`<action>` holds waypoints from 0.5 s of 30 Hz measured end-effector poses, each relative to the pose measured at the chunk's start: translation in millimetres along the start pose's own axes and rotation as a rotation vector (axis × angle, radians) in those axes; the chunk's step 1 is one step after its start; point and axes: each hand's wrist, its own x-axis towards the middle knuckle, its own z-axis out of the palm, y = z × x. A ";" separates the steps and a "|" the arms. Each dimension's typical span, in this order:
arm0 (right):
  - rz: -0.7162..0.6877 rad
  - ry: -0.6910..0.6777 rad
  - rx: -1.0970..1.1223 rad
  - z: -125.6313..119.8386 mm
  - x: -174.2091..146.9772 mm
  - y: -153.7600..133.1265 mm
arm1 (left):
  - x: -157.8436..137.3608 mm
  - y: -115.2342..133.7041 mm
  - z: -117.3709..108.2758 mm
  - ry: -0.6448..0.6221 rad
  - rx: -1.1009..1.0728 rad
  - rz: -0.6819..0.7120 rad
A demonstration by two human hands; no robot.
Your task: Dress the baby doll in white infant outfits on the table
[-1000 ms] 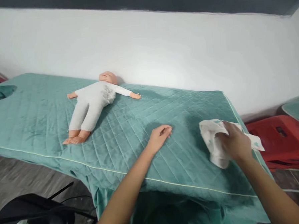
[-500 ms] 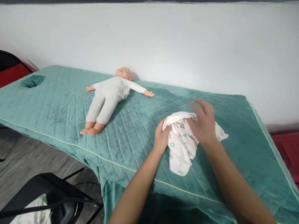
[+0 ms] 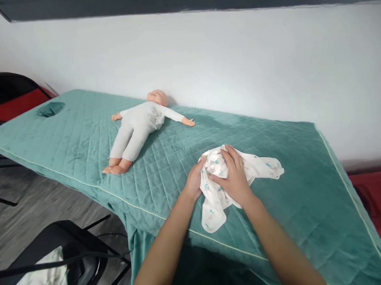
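Note:
A white baby garment (image 3: pixel 213 215) with small green and grey prints lies bunched on the green quilted cover. One sleeve-like end points toward me and another stretches right. My left hand (image 3: pixel 195 179) is closed on its left edge, the fingertips partly hidden by cloth. Over the gathered middle, my right hand (image 3: pixel 235 176) curls its thumb and fingers round the fabric. Left of my hands a baby doll (image 3: pixel 138 124) rests on its back in pale long clothing, arms spread and feet toward me.
The green quilted cover (image 3: pixel 166 173) spreads over a long table against a white wall (image 3: pixel 186 57). A face hole (image 3: pixel 51 109) opens at its far left. A black chair (image 3: pixel 84 258) holding a printed cloth (image 3: pixel 41 282) stands front left. Red chairs (image 3: pixel 375 196) flank the table.
My right hand has come down from above the garment and closed on its middle. The garment is more bunched, with its right end spread out. The doll stays put.

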 end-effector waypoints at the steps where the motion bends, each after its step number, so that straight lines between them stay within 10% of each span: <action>1: 0.022 -0.009 0.014 0.5 0.6 2.1 | -1.2 -0.1 0.0 -0.019 0.001 -0.032; 6: 0.120 0.005 0.268 -5.8 0.6 10.4 | -1.3 2.6 2.2 0.001 -0.046 -0.035; 15: 0.716 0.551 0.354 -70.2 -33.0 75.8 | 7.6 10.5 1.0 0.103 -0.180 -0.040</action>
